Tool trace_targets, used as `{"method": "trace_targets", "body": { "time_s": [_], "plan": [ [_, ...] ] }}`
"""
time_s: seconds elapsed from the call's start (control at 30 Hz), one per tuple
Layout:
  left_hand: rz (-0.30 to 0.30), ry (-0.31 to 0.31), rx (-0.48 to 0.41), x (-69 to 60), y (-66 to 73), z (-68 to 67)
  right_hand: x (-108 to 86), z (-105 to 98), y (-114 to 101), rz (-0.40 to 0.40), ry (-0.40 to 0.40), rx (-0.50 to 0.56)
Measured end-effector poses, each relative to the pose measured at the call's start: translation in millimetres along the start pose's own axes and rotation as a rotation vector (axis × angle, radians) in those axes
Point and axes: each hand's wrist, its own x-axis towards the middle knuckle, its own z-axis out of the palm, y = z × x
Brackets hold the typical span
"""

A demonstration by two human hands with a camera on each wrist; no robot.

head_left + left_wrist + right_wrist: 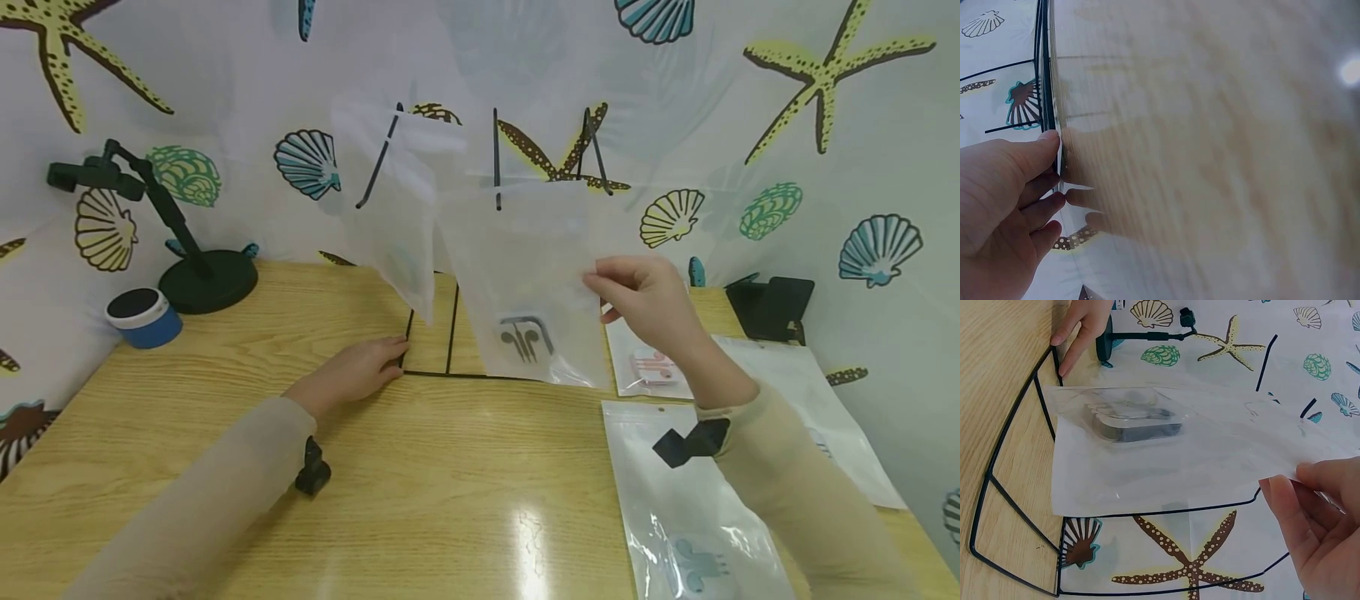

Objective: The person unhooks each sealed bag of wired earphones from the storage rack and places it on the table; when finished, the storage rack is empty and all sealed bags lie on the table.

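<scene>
A black wire rack (496,150) with long prongs stands at the back of the table against the patterned cloth. My left hand (356,371) grips the left corner of its base wire between thumb and fingers. My right hand (648,304) pinches the right edge of a translucent plastic bag (532,258), printed with a pair of earphones, whose top is at the middle prong. Another white bag (401,208) hangs on the left prong, turned at an angle. In the right wrist view, the pinched bag (1147,475) stretches across the rack's base.
Several white pouches lie at the right, including a pink-printed pouch (652,367) and a blue-printed pouch (637,500). A black stand (206,283) and a blue jar (146,321) are at the back left. A black holder (772,308) sits back right.
</scene>
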Motion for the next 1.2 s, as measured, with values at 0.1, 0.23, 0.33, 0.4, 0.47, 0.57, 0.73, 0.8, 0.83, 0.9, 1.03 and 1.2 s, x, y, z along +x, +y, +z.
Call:
{"method": "trace_targets", "body": {
  "time_s": [0.1, 0.23, 0.33, 0.4, 0.47, 0.57, 0.73, 0.8, 0.83, 0.9, 1.03, 1.2],
  "plan": [
    [-0.001, 0.001, 0.002, 0.4, 0.3, -0.2, -3.2, -2, -3, -0.006, -0.004, -0.004],
    [-0.006, -0.003, 0.004, 0.9, 0.7, -0.4, -8.4, -4, -6, -0.009, -0.017, -0.003],
    [-0.009, -0.007, 0.006, 1.3, 0.9, -0.6, -12.7, -5, -8, 0.001, -0.024, -0.006],
    [-0.009, -0.009, 0.008, 1.5, 1.3, -0.8, -15.5, -6, -9, 0.018, -0.026, -0.006],
    [-0.01, -0.01, 0.008, 1.5, 2.0, -1.2, -18.1, -8, -10, 0.027, -0.029, -0.001],
    [-0.014, -0.014, 0.008, 1.2, 3.4, -1.8, -21.6, -10, -10, 0.03, -0.031, 0.016],
    [-0.024, -0.031, 0.007, 1.1, 4.1, -1.6, -29.0, -13, -9, 0.04, -0.042, 0.062],
    [-0.027, -0.035, 0.008, 1.1, 4.1, -1.5, -33.5, -14, -6, 0.066, -0.059, 0.08],
    [-0.028, -0.036, 0.009, 1.0, 4.1, -1.4, -35.8, -14, -5, 0.082, -0.07, 0.09],
    [-0.028, -0.034, 0.012, 0.8, 4.0, -1.1, -40.6, -13, -1, 0.115, -0.095, 0.117],
    [-0.026, -0.026, 0.02, 0.3, 3.8, -0.7, -49.7, -10, 9, 0.182, -0.156, 0.191],
    [-0.024, -0.023, 0.023, -0.3, 3.8, -1.1, -60.9, -4, 23, 0.238, -0.215, 0.28]
  ]
}}
